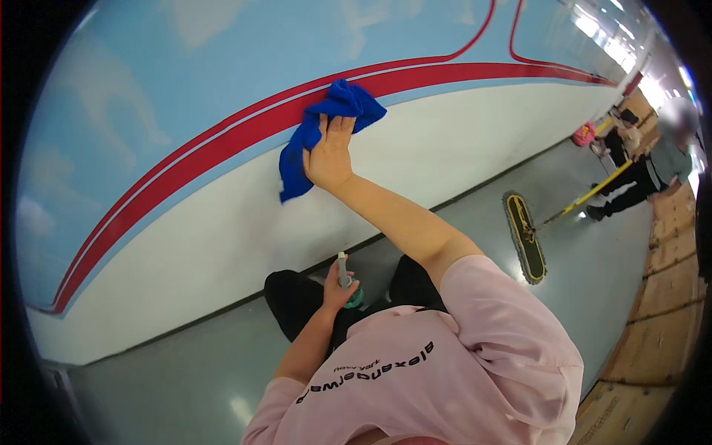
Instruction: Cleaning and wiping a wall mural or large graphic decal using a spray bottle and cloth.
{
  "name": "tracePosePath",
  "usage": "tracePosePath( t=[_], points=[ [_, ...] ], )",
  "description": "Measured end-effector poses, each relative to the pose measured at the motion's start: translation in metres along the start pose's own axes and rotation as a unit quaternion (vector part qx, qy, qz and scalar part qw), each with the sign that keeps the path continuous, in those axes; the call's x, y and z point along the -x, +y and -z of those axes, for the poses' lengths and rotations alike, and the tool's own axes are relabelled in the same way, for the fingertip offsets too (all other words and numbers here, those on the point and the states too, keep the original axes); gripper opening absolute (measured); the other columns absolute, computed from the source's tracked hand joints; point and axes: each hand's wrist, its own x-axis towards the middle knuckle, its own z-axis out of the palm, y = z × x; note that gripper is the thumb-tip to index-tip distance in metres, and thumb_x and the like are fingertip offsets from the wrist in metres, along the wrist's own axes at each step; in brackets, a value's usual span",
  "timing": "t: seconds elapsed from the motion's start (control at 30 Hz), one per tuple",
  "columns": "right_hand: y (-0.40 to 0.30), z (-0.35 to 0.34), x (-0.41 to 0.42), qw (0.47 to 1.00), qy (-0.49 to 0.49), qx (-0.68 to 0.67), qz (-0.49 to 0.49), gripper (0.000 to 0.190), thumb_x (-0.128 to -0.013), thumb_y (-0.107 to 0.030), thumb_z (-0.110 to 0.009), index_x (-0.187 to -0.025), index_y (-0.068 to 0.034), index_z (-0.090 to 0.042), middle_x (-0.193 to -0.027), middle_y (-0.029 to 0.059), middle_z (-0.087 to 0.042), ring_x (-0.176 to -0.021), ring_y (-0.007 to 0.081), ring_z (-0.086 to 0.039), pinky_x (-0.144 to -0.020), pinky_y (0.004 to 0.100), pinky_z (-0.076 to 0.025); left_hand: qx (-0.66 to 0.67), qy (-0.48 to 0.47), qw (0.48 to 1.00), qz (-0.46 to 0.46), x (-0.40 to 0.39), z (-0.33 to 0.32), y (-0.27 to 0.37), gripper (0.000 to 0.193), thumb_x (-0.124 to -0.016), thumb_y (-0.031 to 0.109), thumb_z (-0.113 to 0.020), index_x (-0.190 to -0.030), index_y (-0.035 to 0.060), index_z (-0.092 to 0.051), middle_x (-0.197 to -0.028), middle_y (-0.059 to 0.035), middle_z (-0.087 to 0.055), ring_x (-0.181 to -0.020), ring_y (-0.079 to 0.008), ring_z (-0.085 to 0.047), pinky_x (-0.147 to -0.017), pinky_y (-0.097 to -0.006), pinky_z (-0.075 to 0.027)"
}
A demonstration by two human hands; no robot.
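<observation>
My right hand (332, 153) presses a crumpled blue cloth (345, 103) flat-fingered against a large painted panel (267, 55). The cloth lies across a curved red stripe (445, 73) and the white lower part (222, 239) of the panel; above the stripe the surface is light blue with pale cloud shapes. Low by my knees, my left hand (337, 286) grips a spray bottle (354, 295) with a greenish body and a pale trigger head, which points up towards the panel. The palm side of my right hand is hidden against the cloth.
At the right a person (667, 156) holds the yellow pole of a wide dust mop (524, 236) on the grey floor (473, 206). Another person (626, 136) is low down behind, near a pink object (584, 134). Wooden crates (664, 283) line the right edge.
</observation>
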Motion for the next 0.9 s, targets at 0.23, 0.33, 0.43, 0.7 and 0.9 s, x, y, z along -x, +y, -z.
tracePosePath(
  t=[0.23,0.33,0.43,0.7,0.9],
  points=[
    [-0.182,-0.046,-0.003,0.96,-0.117,-0.129,0.22,0.05,-0.071,-0.024,-0.06,-0.115,-0.002,-0.049,-0.134,0.0199,-0.029,-0.123,0.0328,-0.03,-0.1,0.0435,-0.023,0.062,0.044,0.997,0.002,0.035,0.079,-0.028,0.07,-0.067,0.002,-0.066,-0.128,0.0071,-0.034,-0.126,-0.0063,-0.04,-0.088,-0.0166,-0.055,-0.073,-0.0292,-0.046],
    [-0.214,-0.095,0.03,0.941,-0.054,-0.071,0.325,0.041,-0.075,-0.018,-0.053,-0.115,-0.008,-0.051,-0.136,0.0104,-0.031,-0.119,0.0237,-0.037,-0.098,0.0369,-0.029,0.079,0.063,0.995,0.003,0.046,0.092,-0.068,0.07,-0.066,0.002,-0.067,-0.128,0.0063,-0.033,-0.126,-0.0069,-0.04,-0.088,-0.0162,-0.055,-0.072,-0.0291,-0.046],
    [-0.24,-0.126,0.048,0.917,-0.194,-0.155,0.313,0.038,-0.077,-0.013,-0.048,-0.115,-0.014,-0.053,-0.137,0.0011,-0.032,-0.113,0.0162,-0.043,-0.094,0.0296,-0.033,0.078,0.077,0.994,0.016,0.059,0.123,-0.093,0.071,-0.065,0.003,-0.067,-0.128,0.0065,-0.034,-0.126,-0.0077,-0.042,-0.086,-0.0163,-0.056,-0.073,-0.0298,-0.046],
    [-0.286,-0.162,0.137,0.853,-0.348,-0.364,0.136,0.033,-0.084,-0.024,-0.051,-0.113,-0.011,-0.053,-0.116,0.0068,-0.052,-0.098,0.0175,-0.053,-0.086,0.0282,-0.04,0.059,0.103,0.992,0.03,0.093,0.191,-0.177,0.071,-0.065,0.005,-0.066,-0.128,0.0082,-0.035,-0.123,-0.0093,-0.045,-0.084,-0.017,-0.057,-0.075,-0.0305,-0.046],
    [-0.298,-0.166,0.231,0.357,-0.359,-0.687,-0.521,0.049,-0.088,-0.039,-0.045,-0.12,-0.001,-0.045,-0.112,0.0105,-0.054,-0.095,0.0189,-0.055,-0.089,0.0324,-0.038,-0.047,0.095,0.994,0.005,0.124,0.24,-0.269,0.071,-0.066,0.008,-0.068,-0.128,0.0083,-0.034,-0.124,-0.0088,-0.043,-0.085,-0.0191,-0.058,-0.076,-0.0321,-0.045]
  ],
)
